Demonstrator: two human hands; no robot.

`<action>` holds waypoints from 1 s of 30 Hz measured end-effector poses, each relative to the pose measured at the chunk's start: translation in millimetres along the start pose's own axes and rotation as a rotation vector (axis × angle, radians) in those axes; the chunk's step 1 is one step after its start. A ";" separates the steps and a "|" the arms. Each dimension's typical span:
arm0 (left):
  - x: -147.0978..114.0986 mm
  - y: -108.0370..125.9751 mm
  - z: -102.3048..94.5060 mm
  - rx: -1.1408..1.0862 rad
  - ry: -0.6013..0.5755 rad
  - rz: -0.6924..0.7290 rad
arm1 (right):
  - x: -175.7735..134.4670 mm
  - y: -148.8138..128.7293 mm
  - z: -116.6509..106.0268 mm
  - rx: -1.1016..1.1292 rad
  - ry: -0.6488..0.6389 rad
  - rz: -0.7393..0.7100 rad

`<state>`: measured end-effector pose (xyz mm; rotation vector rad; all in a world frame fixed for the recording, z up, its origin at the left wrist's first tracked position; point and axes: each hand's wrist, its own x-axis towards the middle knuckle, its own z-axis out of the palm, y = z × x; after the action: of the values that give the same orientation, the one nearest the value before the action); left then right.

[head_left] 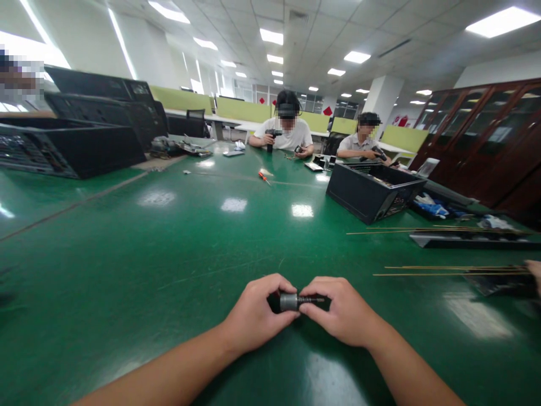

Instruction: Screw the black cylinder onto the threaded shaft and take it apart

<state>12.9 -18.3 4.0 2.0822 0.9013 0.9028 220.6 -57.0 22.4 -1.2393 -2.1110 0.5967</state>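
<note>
one cylinder (289, 302), left hand (257, 313) gripping, right hand (347, 313) pinching

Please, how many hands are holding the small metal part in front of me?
2: your left hand pinches its grey cylinder, and your right hand pinches the thin shaft with the spiral. Some fingers are hidden, but no other hand shows there.

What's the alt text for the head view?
The wearer's left hand holds a small grey cylinder; the right hand pinches its spring-like shaft, over a green table. Beyond are a red-orange screwdriver, a black computer case and a person holding a power drill.
</note>
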 end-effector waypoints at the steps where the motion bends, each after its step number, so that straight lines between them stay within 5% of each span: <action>1: -0.1 -0.3 -0.1 -0.001 0.001 0.004 | -0.2 0.4 0.3 -0.001 -0.003 -0.002; 30: 0.4 2.1 -1.2 -0.015 0.033 0.041 | -0.9 0.8 -1.9 -0.034 -0.006 -0.041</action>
<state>12.8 -18.7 6.5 2.0853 0.8699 0.9651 222.7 -57.3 23.1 -1.2116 -2.1546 0.5494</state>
